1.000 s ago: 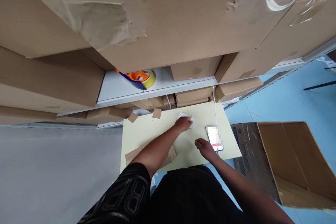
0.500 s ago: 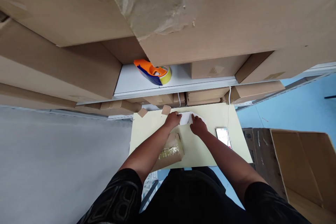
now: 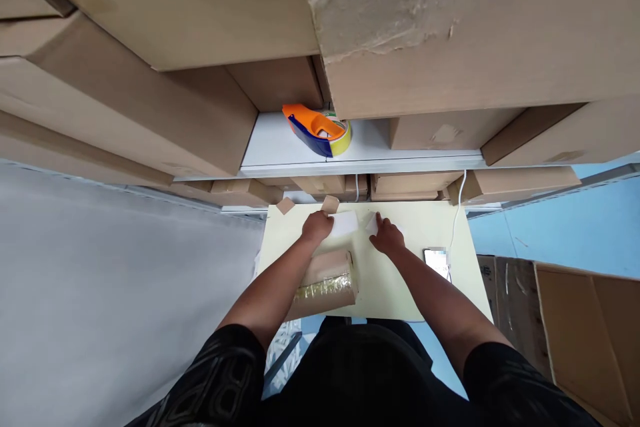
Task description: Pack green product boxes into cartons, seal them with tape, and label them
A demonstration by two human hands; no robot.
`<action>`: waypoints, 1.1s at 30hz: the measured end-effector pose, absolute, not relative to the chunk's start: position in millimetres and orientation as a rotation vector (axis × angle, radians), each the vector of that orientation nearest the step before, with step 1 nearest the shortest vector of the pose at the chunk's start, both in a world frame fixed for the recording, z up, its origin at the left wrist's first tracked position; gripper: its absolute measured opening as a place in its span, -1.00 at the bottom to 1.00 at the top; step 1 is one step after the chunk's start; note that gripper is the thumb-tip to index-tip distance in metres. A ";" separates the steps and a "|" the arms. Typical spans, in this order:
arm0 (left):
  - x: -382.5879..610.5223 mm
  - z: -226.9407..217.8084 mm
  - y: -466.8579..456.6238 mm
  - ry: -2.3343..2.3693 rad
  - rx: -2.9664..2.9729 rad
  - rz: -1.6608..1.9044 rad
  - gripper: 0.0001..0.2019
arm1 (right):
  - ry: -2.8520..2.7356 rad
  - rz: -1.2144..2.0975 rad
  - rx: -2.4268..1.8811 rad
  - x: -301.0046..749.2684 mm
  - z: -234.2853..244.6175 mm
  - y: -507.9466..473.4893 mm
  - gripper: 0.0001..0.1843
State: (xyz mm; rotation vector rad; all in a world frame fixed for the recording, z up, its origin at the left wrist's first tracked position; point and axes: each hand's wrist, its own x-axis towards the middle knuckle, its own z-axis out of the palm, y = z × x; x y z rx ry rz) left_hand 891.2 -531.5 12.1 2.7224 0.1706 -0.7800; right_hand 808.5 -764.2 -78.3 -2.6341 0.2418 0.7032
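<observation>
My left hand (image 3: 317,227) is closed on the near-left edge of a white piece of paper (image 3: 344,223) at the far side of the pale table (image 3: 385,280). Across a narrow gap to the right, my right hand (image 3: 387,236) has its fingers closed at a smaller white piece of paper (image 3: 371,222), partly covered by the fingers. Close to my left forearm lies a brown cardboard box (image 3: 330,273) with shiny clear tape along it. Two small brown cardboard pieces rest at the table's back edge, one (image 3: 330,204) just behind my left hand.
A phone (image 3: 437,262) with a lit screen lies at the right, by a white cable (image 3: 457,203). An orange and blue tape dispenser (image 3: 317,130) sits on the shelf (image 3: 370,140) among large cartons. An open carton (image 3: 580,327) stands right of the table.
The white paper between my hands has come apart into two pieces, with a gap between them. My hands are farther apart. The whole view has shifted a little.
</observation>
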 end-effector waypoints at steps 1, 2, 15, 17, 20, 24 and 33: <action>887.5 21.1 -523.4 0.187 2.702 -0.756 -0.78 | 0.250 0.701 -2.620 807.6 -75.7 -765.3 -0.02; 882.0 30.5 -516.3 0.214 2.655 -0.724 -0.75 | 0.257 0.688 -2.606 805.4 -72.0 -765.8 -0.02; 757.4 144.7 -537.6 0.006 1.579 -0.503 -0.44 | 0.112 0.134 -1.793 723.6 64.8 -699.1 -0.66; 748.2 154.0 -519.0 -0.102 1.620 -0.368 -0.44 | 0.303 0.208 -1.530 719.0 83.5 -690.1 -0.68; 733.3 159.8 -480.0 -0.138 1.749 -0.230 -0.59 | 0.443 0.310 -1.221 703.4 110.4 -674.5 -0.66; 705.4 162.7 -434.5 -0.174 1.742 -0.375 -0.69 | 0.426 0.370 -1.088 673.7 139.7 -644.5 -0.64; 696.7 193.0 -388.9 -0.216 1.425 -0.486 -0.65 | 0.138 0.546 -1.225 634.9 161.4 -603.8 -0.64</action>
